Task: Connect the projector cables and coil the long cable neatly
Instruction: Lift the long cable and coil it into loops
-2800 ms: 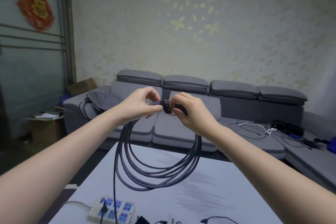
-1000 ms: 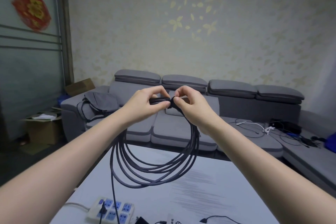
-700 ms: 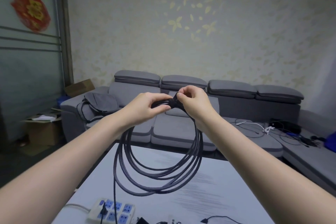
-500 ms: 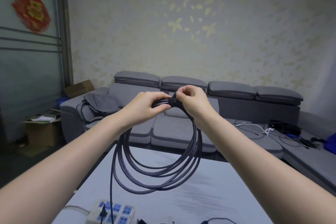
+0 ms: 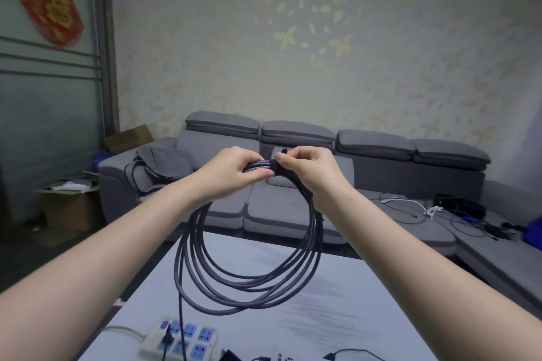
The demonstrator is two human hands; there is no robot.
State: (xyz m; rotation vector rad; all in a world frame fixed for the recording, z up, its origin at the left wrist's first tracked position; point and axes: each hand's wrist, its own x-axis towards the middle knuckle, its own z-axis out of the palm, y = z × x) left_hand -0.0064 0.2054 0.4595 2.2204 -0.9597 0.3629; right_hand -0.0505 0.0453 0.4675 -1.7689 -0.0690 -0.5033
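Hands hold the dark cable (image 5: 249,267) up in the air over the white table (image 5: 337,316), the left hand (image 5: 231,173) squeezing its bunched round loops at the top, the right hand (image 5: 311,167) pinching a black strap (image 5: 277,165) there, one loose end hanging toward the power strip (image 5: 181,341).

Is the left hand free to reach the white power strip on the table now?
Probably not yet. The left hand is gripping the coiled cable, and the right hand pinches its strap. The power strip lies unobstructed below.
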